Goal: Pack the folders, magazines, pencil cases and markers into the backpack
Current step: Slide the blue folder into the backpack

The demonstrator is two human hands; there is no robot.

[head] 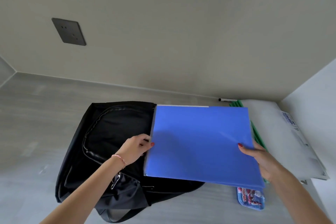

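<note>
Meanwhile both hands grip the blue folder (201,143) over a grey table (36,132).

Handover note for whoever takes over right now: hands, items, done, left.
Left hand pinches the left edge of the blue folder; right hand grips its right edge. The folder is held partly over the black backpack, not yet inside.
On the surface to the right: green folder under the blue one, white folder, pencil case near the front, black marker by the wall.
Done: nothing visibly packed; the backpack's inside is not in view.
Left: blue folder in, then the rest.
</note>
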